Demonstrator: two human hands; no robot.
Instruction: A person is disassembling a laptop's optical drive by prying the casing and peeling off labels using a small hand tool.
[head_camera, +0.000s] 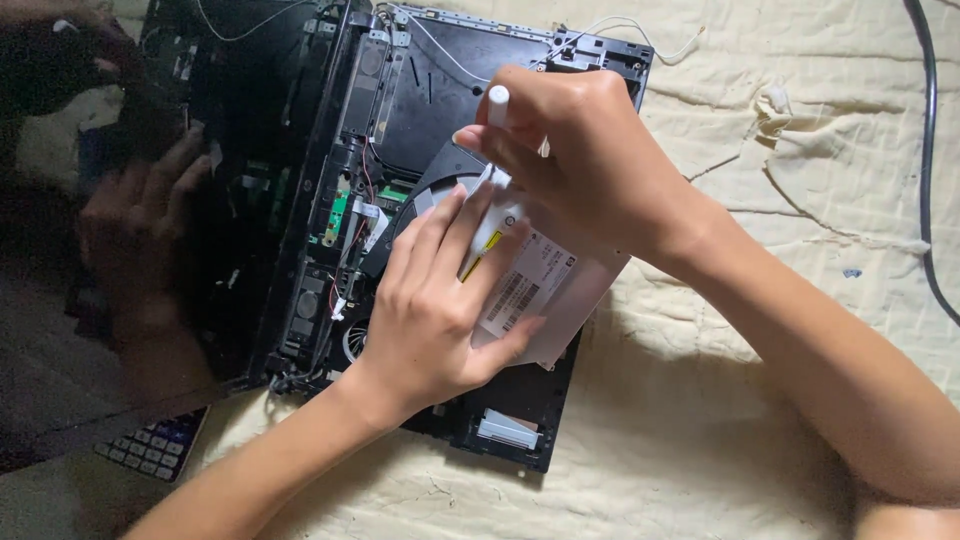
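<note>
Clearly the work in hand is on the flat silver-grey metal optical drive (545, 295) with a white barcode label, which lies on top of the opened black plastic laptop base (420, 90), over its lower right part. The left hand (435, 310) presses flat on the drive, fingers (425, 235) spread narrow and resting along its top face, thumb hooked at its near edge, holding it steady. The right hand (590, 150), just above the drive's far end, has its fingers closed around a slim white-handled screwdriver (497, 105) held nearly upright, tip down at the drive's upper left corner; the tip itself is hidden behind the left fingers. I judge this to be the step of working a small screw or bracket at that corner, and the next move calls for steady downward pressure, with the drive kept from sliding.

Left of the drive, the base shows bare green circuit boards, thin red wires and a dark speaker strip. A glossy black screen panel (120, 250) lies further left. Everything sits on a creased cream cloth (750, 400).
</note>
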